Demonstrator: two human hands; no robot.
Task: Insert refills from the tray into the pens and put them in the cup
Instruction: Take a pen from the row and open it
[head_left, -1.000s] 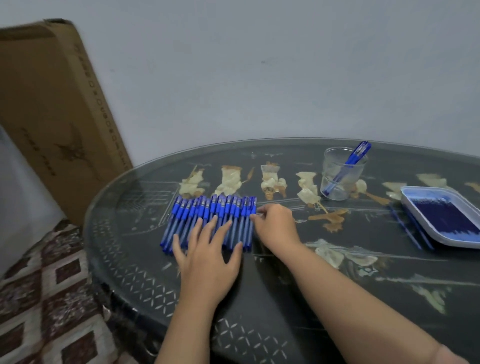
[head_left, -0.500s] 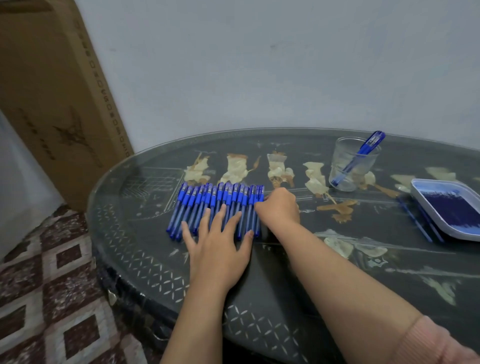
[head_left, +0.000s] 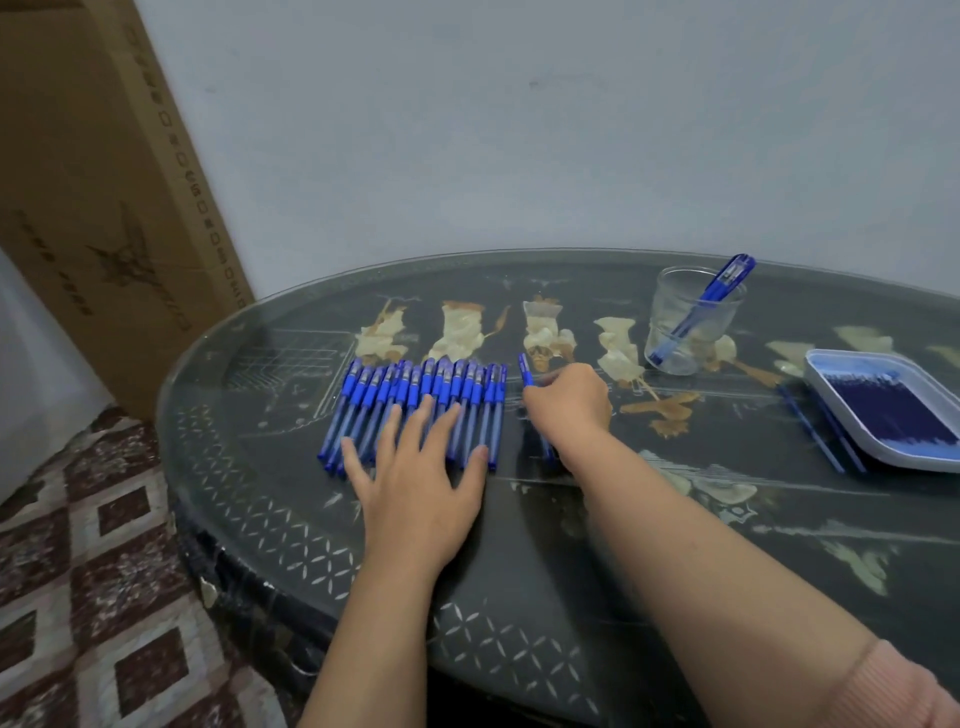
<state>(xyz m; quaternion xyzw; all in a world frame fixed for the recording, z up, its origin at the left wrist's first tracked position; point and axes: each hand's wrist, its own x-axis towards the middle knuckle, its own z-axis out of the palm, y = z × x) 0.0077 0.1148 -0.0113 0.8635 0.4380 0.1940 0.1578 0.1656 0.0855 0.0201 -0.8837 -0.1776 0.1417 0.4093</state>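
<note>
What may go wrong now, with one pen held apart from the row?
1. The row of blue capped pens lies loose on the dark glass-topped table; the flat left hand covers only part, so outer pens might roll.
2. Two thin blue refills lie outside the white tray; a reaching arm may sweep them.
3. The clear cup holds one blue pen leaning over its rim; dropping another in might tip it.

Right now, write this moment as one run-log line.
left hand: flat on pen row | right hand: grips pen | cup: second pen inside | tray: refills
</note>
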